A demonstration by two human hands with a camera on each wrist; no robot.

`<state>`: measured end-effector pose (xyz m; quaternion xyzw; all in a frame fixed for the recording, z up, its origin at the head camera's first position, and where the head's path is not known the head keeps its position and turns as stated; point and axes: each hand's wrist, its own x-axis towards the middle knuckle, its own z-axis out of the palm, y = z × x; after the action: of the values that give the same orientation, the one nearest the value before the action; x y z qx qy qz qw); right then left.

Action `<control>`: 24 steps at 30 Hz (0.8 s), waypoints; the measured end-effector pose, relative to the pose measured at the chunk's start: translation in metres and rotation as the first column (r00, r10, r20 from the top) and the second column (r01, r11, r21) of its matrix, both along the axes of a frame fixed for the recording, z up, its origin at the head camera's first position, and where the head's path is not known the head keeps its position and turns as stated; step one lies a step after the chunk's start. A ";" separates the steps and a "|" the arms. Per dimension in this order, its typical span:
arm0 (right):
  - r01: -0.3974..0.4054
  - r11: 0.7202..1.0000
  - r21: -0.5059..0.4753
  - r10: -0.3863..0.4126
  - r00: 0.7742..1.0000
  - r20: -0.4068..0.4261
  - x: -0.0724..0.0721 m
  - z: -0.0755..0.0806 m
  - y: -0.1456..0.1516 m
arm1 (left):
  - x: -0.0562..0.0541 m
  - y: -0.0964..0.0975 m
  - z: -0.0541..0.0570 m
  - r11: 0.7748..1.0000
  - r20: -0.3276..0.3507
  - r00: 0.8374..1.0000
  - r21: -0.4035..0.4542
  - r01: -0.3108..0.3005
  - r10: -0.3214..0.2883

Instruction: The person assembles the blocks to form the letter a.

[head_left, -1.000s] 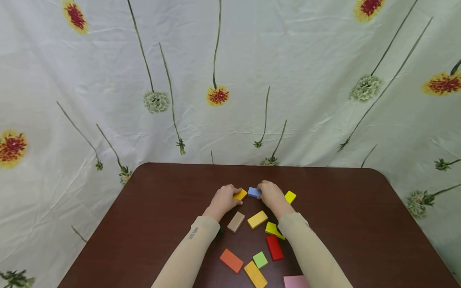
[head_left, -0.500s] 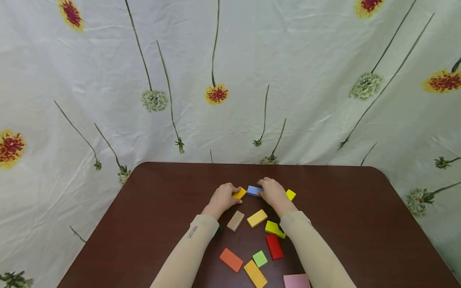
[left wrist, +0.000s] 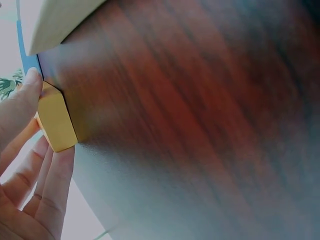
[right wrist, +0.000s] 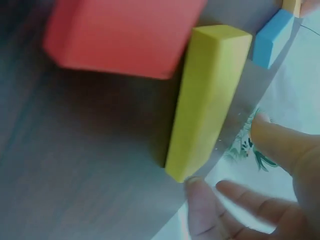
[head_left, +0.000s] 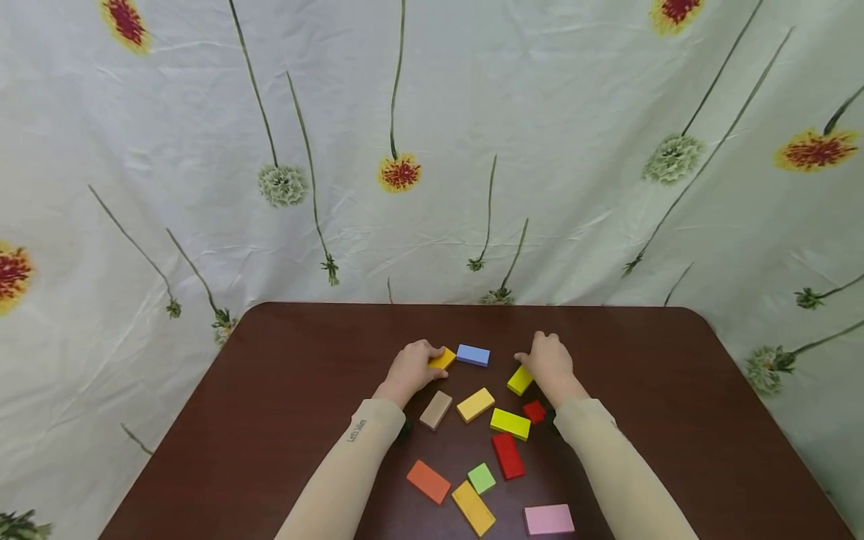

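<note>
My left hand [head_left: 410,370] grips an orange-yellow wooden block [head_left: 442,359] at the table's far side. In the left wrist view the thumb and fingers hold the two ends of that block [left wrist: 56,120]. A blue block [head_left: 473,355] lies just right of it, touched by neither hand. Further right, my right hand [head_left: 551,366] is over a bright yellow block [head_left: 520,380]. The right wrist view has thumb and fingers spread apart beside this yellow block [right wrist: 207,102], a fingertip close to its end; whether it touches, I cannot tell.
Nearer me lie a beige block [head_left: 436,410], a pale yellow block [head_left: 475,405], another yellow block [head_left: 510,424], a small red block [head_left: 535,412], a red block [head_left: 508,456], an orange block [head_left: 428,481], a green cube [head_left: 481,478], an amber block [head_left: 473,508] and a pink block [head_left: 549,519].
My right hand has let go of the blue block and moved right to the yellow block. The blue block stays beside the orange-yellow one, which my left hand still holds.
</note>
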<state>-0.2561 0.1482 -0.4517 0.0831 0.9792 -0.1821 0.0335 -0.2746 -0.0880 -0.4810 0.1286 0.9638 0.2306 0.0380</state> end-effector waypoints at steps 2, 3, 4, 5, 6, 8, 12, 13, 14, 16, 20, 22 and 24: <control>0.026 0.999 -0.027 -0.026 1.000 0.008 0.003 -0.005 0.001 | 0.000 -0.001 0.000 1.000 0.005 1.000 0.001 -0.004 0.004; 0.034 0.999 -0.041 -0.034 0.999 0.012 0.005 -0.007 0.002 | 0.000 -0.001 0.000 1.000 0.006 1.000 0.003 -0.005 0.005; 0.040 0.998 -0.053 -0.039 0.999 0.014 0.006 -0.009 0.002 | 0.000 -0.002 0.000 1.000 0.008 1.000 0.003 -0.006 0.006; 0.046 0.997 -0.065 -0.045 0.999 0.016 0.007 -0.010 0.002 | 0.000 -0.002 0.000 1.000 0.010 1.000 0.003 -0.006 0.006; 0.050 0.996 -0.075 -0.049 0.999 0.018 0.008 -0.012 0.001 | 0.000 -0.002 0.000 1.000 0.012 1.000 0.004 -0.005 0.005; 0.057 0.994 -0.089 -0.055 0.998 0.023 0.009 -0.015 0.001 | 0.000 -0.002 0.000 1.000 0.014 1.000 0.003 -0.005 0.005; 0.067 0.991 -0.116 -0.063 0.997 0.034 0.011 -0.018 -0.002 | -0.001 0.000 -0.001 1.000 0.017 1.000 0.000 -0.012 0.012; 0.068 0.991 -0.119 -0.063 0.997 0.040 0.011 -0.018 -0.002 | -0.001 0.000 -0.001 1.000 0.018 1.000 -0.004 -0.015 0.015; 0.068 0.990 -0.125 -0.063 0.997 0.046 0.012 -0.018 -0.003 | -0.001 0.000 0.000 1.000 0.019 1.000 -0.007 -0.017 0.017; 0.067 0.989 -0.134 -0.060 0.996 0.058 0.013 -0.017 -0.004 | -0.001 0.001 -0.001 1.000 0.021 1.000 -0.010 -0.017 0.017; 0.053 0.990 -0.128 -0.043 0.996 0.079 0.014 -0.016 -0.005 | -0.001 0.001 -0.001 1.000 0.020 1.000 -0.009 -0.012 0.013; 0.040 0.992 -0.121 -0.030 0.996 0.084 0.015 -0.016 -0.005 | -0.001 0.000 -0.001 1.000 0.016 1.000 -0.005 -0.010 0.010; 0.019 0.993 -0.113 -0.011 0.997 0.078 0.016 -0.017 -0.005 | -0.001 -0.001 -0.001 1.000 0.011 1.000 -0.003 -0.007 0.007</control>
<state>-0.2401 0.1428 -0.4686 0.0954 0.9646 -0.2344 0.0746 -0.2759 -0.0887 -0.4823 0.1239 0.9644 0.2298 0.0426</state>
